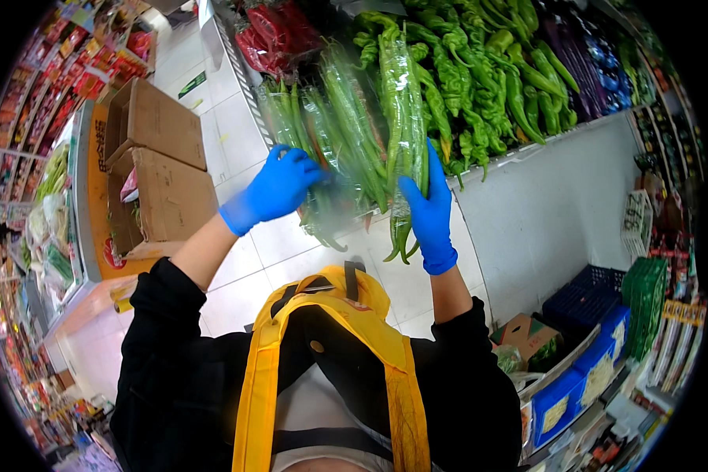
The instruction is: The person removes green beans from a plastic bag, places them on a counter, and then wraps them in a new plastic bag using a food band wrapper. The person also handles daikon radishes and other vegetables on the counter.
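My right hand (431,216), in a blue glove, is closed round the lower part of a clear-wrapped pack of long green peppers (405,102). The pack stands nearly upright, its pointed tips sticking out below the hand. My left hand (279,189), gloved in blue too, has its fingers curled onto another wrapped pack of long green peppers (318,216). That pack is smeared by motion, and its tips hang past the display's front edge. Between my hands, more wrapped green peppers (350,118) lie on the display.
Loose green peppers (480,86) are heaped to the right, with dark purple vegetables (586,63) beyond. Bagged red peppers (275,35) lie at the far left of the display. Cardboard boxes (169,189) stand to the left; blue crates (578,377) sit low at right.
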A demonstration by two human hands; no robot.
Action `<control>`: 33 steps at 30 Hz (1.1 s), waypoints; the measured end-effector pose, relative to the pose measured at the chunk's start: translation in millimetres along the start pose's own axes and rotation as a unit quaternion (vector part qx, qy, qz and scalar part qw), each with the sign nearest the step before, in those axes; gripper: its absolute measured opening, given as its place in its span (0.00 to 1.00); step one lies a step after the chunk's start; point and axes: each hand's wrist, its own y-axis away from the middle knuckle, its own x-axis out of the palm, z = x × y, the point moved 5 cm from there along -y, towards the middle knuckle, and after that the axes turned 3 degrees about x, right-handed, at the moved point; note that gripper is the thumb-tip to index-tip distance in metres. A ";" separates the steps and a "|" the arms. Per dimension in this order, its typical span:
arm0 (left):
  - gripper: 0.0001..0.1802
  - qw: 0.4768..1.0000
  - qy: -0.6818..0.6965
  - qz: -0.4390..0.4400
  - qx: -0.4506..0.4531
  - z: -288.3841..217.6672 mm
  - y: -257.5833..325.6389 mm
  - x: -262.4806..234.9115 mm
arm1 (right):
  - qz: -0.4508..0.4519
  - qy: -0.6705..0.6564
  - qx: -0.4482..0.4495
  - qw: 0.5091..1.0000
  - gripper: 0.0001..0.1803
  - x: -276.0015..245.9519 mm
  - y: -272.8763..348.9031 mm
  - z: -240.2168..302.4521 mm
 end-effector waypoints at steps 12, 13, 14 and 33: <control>0.28 0.992 -0.104 -0.013 -0.076 39.5 -24.6 -4.7 | 0.115 0.339 -0.126 0.925 0.25 46.0 -34.6 -38.7; 0.27 0.992 -0.101 -0.014 -0.076 39.3 -21.5 -2.2 | 0.120 0.264 -0.054 0.956 0.23 38.8 -29.1 -31.8; 0.27 0.992 -0.098 -0.014 -0.075 39.0 -18.7 -0.1 | 0.123 0.187 0.020 0.975 0.21 32.6 -24.9 -31.7; 0.29 0.988 -0.147 -0.036 0.045 39.5 -137.9 -1.3 | -0.104 0.103 0.061 0.987 0.15 -38.6 -18.3 -63.1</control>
